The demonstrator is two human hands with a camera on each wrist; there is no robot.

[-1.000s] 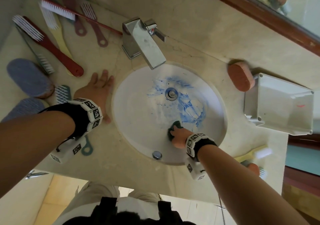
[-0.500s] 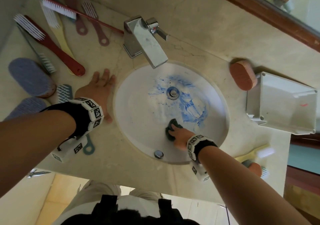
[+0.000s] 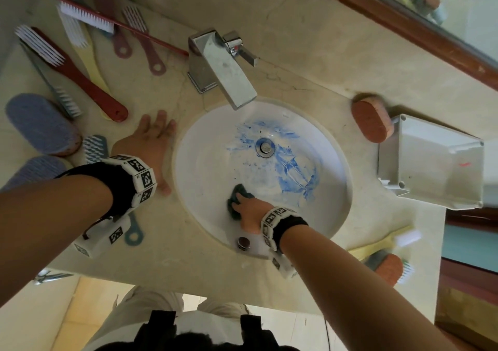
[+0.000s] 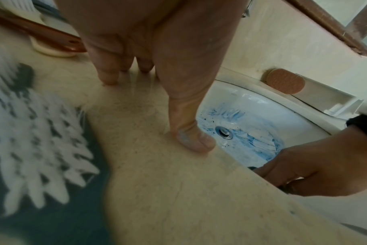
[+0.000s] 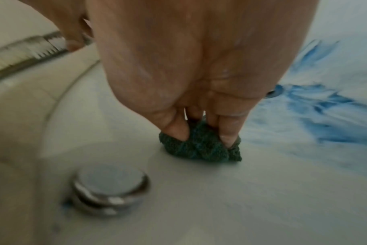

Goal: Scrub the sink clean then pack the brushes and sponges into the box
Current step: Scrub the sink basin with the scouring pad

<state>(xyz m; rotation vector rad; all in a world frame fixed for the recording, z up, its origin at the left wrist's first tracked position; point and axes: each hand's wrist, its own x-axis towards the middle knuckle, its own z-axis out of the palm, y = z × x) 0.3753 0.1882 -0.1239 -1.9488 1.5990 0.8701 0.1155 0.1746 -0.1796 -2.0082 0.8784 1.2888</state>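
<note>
Scouring falls to the crumpled dark green scrub pad [image 5: 201, 145], pinched in your right hand [image 3: 249, 207] low on the near slope of the white oval sink [image 3: 204, 162]. Blue stain [image 3: 293, 167] lies beside the chrome drain [image 3: 265, 147], apart from the pad; short strokes would likely miss it. Wet porcelain could let the small pad slip from your fingertips [image 5: 174, 127]. Your left hand [image 3: 149, 141] lies flat, fingers straight, on the beige marble counter [image 3: 167, 253]; the white plastic box [image 3: 431, 162] waits right of the sink.

Glossy white ceramic sink [image 3: 204, 167], polished metal faucet [image 3: 221, 67], matt marble-look counter [image 3: 188, 264], rough green scouring pad [image 5: 199, 145]
</note>
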